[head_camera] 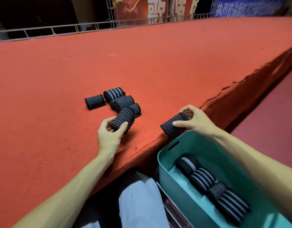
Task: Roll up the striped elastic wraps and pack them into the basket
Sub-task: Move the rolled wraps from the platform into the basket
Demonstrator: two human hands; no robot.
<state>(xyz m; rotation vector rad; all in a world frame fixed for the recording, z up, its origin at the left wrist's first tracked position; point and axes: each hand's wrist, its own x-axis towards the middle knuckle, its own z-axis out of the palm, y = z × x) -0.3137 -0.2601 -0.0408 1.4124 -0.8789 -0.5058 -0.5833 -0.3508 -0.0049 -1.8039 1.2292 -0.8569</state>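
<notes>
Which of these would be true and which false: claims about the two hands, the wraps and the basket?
1. The left hand holds a wrap. True.
2. The right hand is empty. False: it grips a roll at the table's edge, just above the basket.
3. The basket is empty. False: packed rolls lie in it in a row.
4. A pile of wraps lies on the red table. True.
5. The basket stands on the table. False: it sits lower, off the table's edge, beside the person's lap.
</notes>
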